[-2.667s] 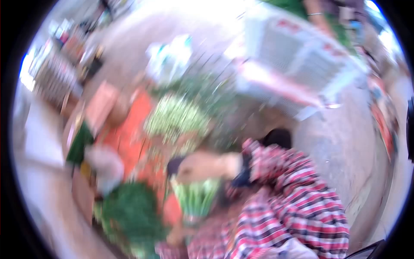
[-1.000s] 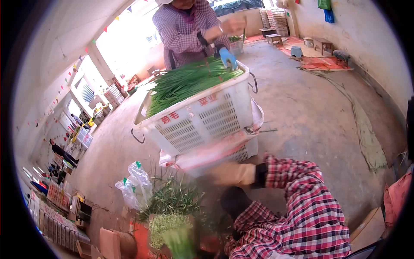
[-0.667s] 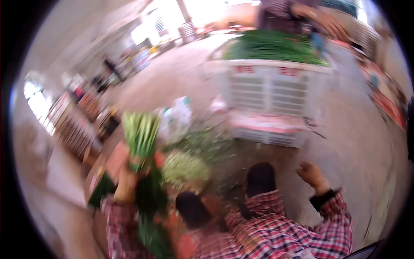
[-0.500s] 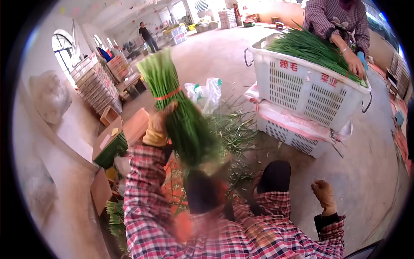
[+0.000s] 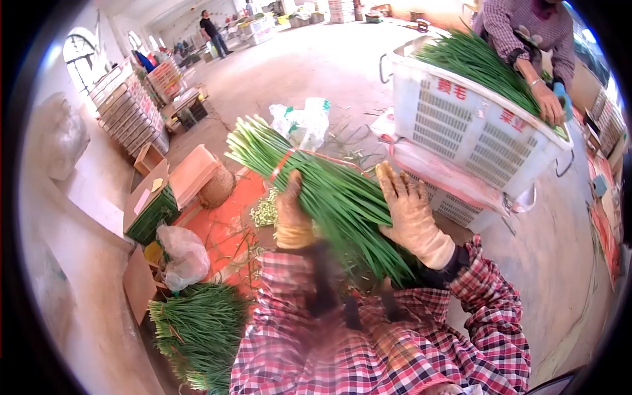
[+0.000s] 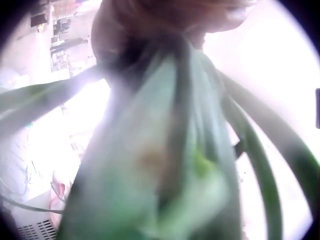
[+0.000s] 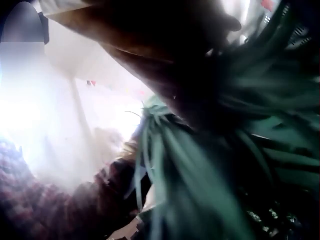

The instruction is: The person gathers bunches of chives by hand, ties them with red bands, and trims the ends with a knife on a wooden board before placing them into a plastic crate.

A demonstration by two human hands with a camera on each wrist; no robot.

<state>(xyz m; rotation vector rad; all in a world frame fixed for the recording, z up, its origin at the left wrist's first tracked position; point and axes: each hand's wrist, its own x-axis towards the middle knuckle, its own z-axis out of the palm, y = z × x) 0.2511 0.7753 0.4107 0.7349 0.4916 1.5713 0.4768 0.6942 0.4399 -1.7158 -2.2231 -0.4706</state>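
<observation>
A bundle of long green leaves with pale stem ends (image 5: 342,201) lies slanted in front of the body, a red band (image 5: 283,162) round it near the stems. The gloved left hand (image 5: 293,209) grips it just below the band. Against its upper right side rests the gloved right hand (image 5: 416,217), fingers extended. In the left wrist view, blurred leaves (image 6: 150,150) hang below the left hand (image 6: 160,22). The right wrist view has the right hand (image 7: 170,55) dark against the leaves (image 7: 190,175).
More green bundles (image 5: 201,329) lie at lower left, near a clear plastic bag (image 5: 183,257) and a box (image 5: 148,204). Stacked white crates (image 5: 454,125) stand at right; a person (image 5: 513,33) handles leaves there. Trimmings (image 5: 264,209) lie beyond the left hand.
The bundle has gone from nearly upright to a flatter slant, its stems lower. The right hand has come from the far right, away from the bundle, onto its leaves.
</observation>
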